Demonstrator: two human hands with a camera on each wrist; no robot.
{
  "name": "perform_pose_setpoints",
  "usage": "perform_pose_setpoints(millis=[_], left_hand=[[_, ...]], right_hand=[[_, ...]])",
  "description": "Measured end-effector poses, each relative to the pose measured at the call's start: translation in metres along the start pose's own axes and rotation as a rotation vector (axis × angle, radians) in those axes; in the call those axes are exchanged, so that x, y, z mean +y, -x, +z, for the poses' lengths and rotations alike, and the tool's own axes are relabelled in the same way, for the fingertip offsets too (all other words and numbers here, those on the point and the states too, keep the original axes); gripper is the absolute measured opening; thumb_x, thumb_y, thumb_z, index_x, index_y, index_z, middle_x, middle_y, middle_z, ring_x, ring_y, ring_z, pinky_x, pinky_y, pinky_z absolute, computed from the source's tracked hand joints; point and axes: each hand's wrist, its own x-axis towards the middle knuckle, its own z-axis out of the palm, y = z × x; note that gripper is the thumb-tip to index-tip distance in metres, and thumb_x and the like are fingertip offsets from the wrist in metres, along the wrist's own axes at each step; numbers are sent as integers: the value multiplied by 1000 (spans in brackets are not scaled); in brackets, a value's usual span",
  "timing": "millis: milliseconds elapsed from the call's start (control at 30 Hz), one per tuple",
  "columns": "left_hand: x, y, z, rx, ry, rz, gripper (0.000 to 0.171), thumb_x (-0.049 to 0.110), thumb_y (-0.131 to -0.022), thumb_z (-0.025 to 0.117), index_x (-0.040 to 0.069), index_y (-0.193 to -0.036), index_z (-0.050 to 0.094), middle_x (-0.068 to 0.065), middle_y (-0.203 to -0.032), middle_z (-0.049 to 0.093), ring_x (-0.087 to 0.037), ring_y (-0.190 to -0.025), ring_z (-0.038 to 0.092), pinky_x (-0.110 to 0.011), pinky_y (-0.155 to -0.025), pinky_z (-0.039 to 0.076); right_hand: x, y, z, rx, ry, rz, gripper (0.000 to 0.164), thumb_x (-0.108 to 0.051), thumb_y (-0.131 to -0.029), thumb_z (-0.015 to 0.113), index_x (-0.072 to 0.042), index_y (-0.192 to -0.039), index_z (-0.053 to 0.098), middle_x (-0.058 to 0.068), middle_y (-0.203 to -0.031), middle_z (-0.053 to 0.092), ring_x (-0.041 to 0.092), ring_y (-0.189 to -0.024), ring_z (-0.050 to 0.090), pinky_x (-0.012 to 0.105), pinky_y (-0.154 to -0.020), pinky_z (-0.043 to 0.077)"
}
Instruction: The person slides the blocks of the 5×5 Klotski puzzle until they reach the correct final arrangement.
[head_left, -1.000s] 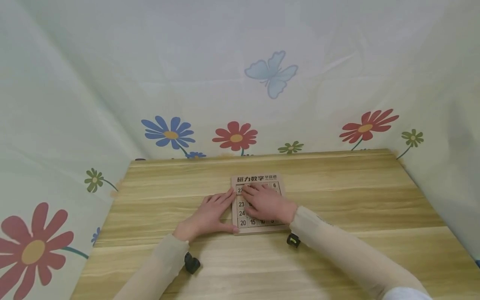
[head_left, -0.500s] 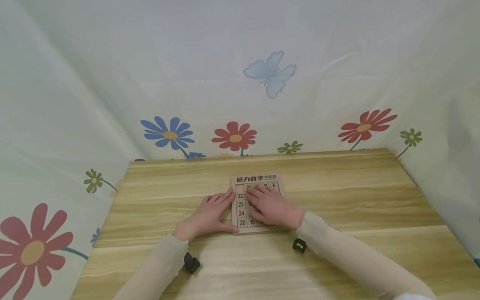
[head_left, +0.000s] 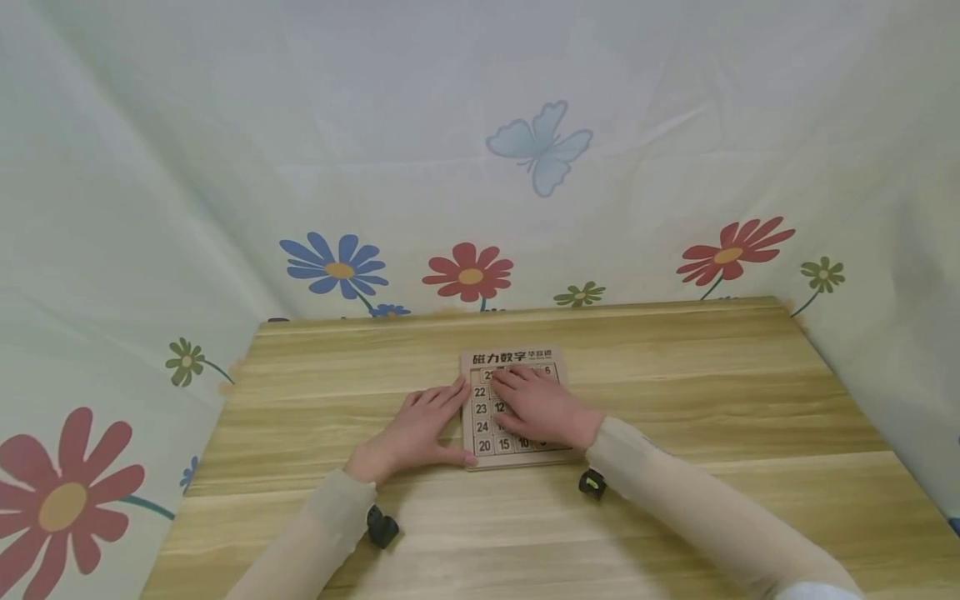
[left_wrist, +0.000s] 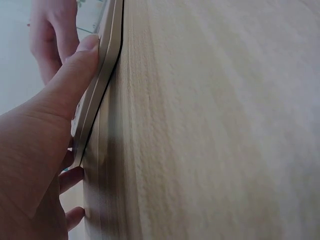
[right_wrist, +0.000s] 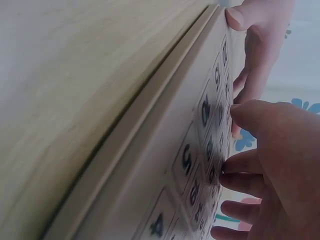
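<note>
Pale-brown rectangular wood-look number board [head_left: 513,460] lies flat on the yellowish wood-grain bench [head_left: 675,375]; 12 o'clock is its far side. Probably light, stiff, not too fragile. Its small square beige numbered tiles [head_left: 482,409] likely slide easily under a fingertip; board could skid if unsteadied. Best hold: outer frame at 9 o'clock, off the tiles. Left hand [head_left: 412,435] sits at 8 to 9, spread, thumb on the 7 o'clock corner, fingertips near 10. Right hand [head_left: 542,406] reaches over from 4, fingers spread, tips around 11; no pinch visible.
</note>
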Motion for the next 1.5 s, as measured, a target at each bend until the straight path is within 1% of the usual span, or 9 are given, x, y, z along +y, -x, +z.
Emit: perform_pose_setpoints(millis=[233, 367, 500, 667, 833, 1000, 1133, 1333, 1500], left_hand=[[0, 1, -1, -8, 2, 3, 116, 79, -83, 67, 12, -167, 23, -5, -174, 17, -31, -154, 30, -60, -120, 25], [0, 0, -1, -10, 4, 1, 116, 79, -83, 67, 13, -167, 22, -4, -175, 16, -31, -155, 29, -60, -120, 24], [-1, 1, 0, -16, -6, -10, 117, 80, -83, 66, 13, -168, 20, -2, -175, 14, -30, -155, 28, -58, -121, 24], [0, 1, -2, -6, 9, -14, 118, 79, -82, 68, 12, -167, 21, -4, -175, 15, -31, -155, 28, -58, -122, 23], [1, 2, -2, 6, 15, 1, 117, 77, -82, 70, 10, -166, 25, -7, -174, 19, -33, -154, 30, -60, -121, 24], [1, 1, -2, 3, 14, 2, 117, 78, -82, 69, 11, -167, 25, -6, -174, 19, -32, -154, 30, -60, -121, 24], [2, 2, -3, 3, 17, 1, 117, 78, -82, 70, 10, -166, 26, -7, -174, 20, -33, -154, 30, -60, -121, 24], [2, 2, -3, 7, 9, 5, 116, 77, -83, 69, 10, -166, 25, -7, -174, 19, -32, -154, 30, -59, -121, 25], [1, 2, -3, 1, 6, 4, 116, 77, -83, 69, 10, -166, 24, -6, -174, 18, -32, -155, 29, -59, -121, 24]], right_hand=[[-12, -13, -3, 1, -13, -33, 64, -48, -108, 47, -6, -156, 47, 11, -162, 45, 32, -150, 39, 53, -122, 31], [-13, -14, -3, 10, -39, -35, 63, -47, -108, 49, -6, -156, 48, 11, -161, 46, 34, -150, 39, 55, -122, 30], [-5, -7, -2, 20, -53, -6, 63, -45, -107, 52, -5, -155, 48, 13, -160, 47, 37, -149, 40, 58, -120, 32], [10, 7, -1, 23, -24, 47, 64, -45, -107, 53, -3, -155, 47, 15, -160, 46, 40, -149, 39, 58, -120, 31], [18, 17, 0, 34, -7, 53, 65, -46, -106, 54, -2, -154, 49, 16, -160, 46, 41, -148, 39, 60, -120, 31], [18, 21, -1, 43, 5, 51, 65, -46, -106, 55, -1, -152, 51, 18, -158, 48, 42, -147, 40, 61, -119, 33], [15, 19, -3, 40, 9, 46, 64, -46, -107, 54, -1, -152, 50, 18, -158, 48, 42, -148, 40, 61, -119, 32], [10, 12, -4, 47, -4, 22, 61, -44, -107, 54, 0, -150, 53, 18, -157, 50, 42, -147, 41, 60, -120, 31], [5, 6, -4, 35, -9, 17, 64, -46, -107, 54, -1, -152, 51, 17, -158, 48, 40, -148, 40, 60, -120, 32]])
